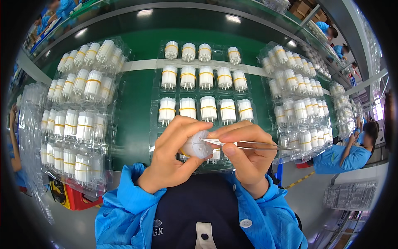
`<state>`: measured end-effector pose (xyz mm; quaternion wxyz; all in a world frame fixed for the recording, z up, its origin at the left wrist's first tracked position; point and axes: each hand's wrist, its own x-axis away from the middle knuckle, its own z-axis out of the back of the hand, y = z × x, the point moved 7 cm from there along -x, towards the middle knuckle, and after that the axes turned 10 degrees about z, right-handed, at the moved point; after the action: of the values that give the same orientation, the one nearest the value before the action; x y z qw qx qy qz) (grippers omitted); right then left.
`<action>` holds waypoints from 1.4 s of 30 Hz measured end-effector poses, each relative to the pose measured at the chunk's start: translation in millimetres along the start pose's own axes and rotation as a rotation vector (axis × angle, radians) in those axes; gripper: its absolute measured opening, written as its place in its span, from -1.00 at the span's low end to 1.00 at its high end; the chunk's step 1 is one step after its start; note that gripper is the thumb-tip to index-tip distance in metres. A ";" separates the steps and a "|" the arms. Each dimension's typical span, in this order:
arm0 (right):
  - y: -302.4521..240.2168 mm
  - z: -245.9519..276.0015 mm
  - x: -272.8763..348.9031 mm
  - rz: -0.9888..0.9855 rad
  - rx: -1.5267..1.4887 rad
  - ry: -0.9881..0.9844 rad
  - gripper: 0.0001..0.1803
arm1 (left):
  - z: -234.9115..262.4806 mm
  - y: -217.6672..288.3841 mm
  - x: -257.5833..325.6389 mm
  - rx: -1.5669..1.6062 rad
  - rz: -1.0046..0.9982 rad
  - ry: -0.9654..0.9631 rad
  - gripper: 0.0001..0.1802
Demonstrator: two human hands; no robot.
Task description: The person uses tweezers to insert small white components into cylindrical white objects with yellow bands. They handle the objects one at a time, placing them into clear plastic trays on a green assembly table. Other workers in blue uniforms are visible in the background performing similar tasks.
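My left hand (172,153) is closed around a white translucent cylindrical part (196,146), its end face turned up toward me. A bit of yellow band shows at its side. Metal tweezers (259,145) are pinched between the thumb and fingers of my right hand (247,151). Their pointed end reaches the face of the held part; whether anything small is between the tips, I cannot tell. Just beyond my hands, white cylinders (208,108) with yellow bands and thin pins stand in rows in a clear plastic tray (156,85).
Stacked clear trays of banded cylinders stand at the left (85,124) and right (306,103) on the green work surface (134,99). Another worker in blue (346,155) sits at the right. A red stool (81,199) is below the left table edge.
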<state>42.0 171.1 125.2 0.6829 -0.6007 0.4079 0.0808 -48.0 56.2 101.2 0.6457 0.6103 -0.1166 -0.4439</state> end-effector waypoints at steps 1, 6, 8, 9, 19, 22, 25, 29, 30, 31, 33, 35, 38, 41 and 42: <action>-0.7 0.5 -0.3 0.011 0.007 -0.006 -0.85 | 0.0 -0.5 0.7 0.001 0.011 -0.008 -0.41; -1.8 2.9 -1.2 0.019 0.043 -0.038 -0.85 | -0.8 -1.6 2.0 0.034 0.042 -0.063 -0.39; -1.6 3.6 -0.2 0.008 0.028 -0.021 -0.85 | -1.3 -2.1 1.7 0.064 0.055 -0.089 -0.38; -1.3 4.0 1.2 -0.010 0.015 -0.005 -0.84 | -1.5 -2.4 1.5 0.068 0.057 -0.100 -0.38; -1.6 3.1 -4.1 -0.005 0.049 -0.131 -0.87 | -4.6 -5.2 1.3 0.112 0.059 -0.232 -0.36; -1.3 2.2 -8.0 0.012 0.028 -0.156 -0.89 | -5.0 -5.7 2.6 0.151 0.095 -0.271 -0.36; 0.9 0.9 -7.4 -0.029 -0.029 -0.144 -0.89 | -4.9 -6.3 3.5 0.183 0.118 -0.293 -0.36; 0.2 -2.0 -9.8 -0.018 0.018 -0.206 -0.89 | -5.0 -7.2 4.8 0.203 0.117 -0.292 -0.36; -1.1 -3.1 -11.0 -0.015 0.044 -0.223 -0.88 | -4.7 -7.4 4.5 0.196 0.113 -0.288 -0.37; -2.3 -4.2 -12.2 -0.012 0.069 -0.241 -0.88 | -4.4 -7.7 4.0 0.190 0.108 -0.285 -0.37; -10.5 -10.2 -17.9 0.132 0.217 -0.327 -0.85 | -3.8 -8.8 3.8 0.179 0.115 -0.267 -0.36; -15.3 -16.8 -20.1 0.217 0.353 -0.402 -0.82 | -4.8 -11.4 4.1 0.171 0.139 -0.236 -0.34; -16.6 -21.6 -18.8 0.313 0.511 -0.477 -0.84 | -5.6 -15.7 0.3 0.097 0.159 -0.186 -0.35; -3.6 17.7 -11.3 0.117 -0.087 0.071 -0.83 | -9.3 -24.3 7.8 0.474 0.382 -0.210 -0.37; -5.8 26.7 -11.1 0.131 -0.059 0.159 -0.82 | -9.0 -24.6 9.4 0.545 0.421 -0.231 -0.37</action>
<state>50.5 197.4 135.4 0.6235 -0.5971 0.4968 0.0892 -47.0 59.1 73.5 0.5190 0.6684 -0.4262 -0.3198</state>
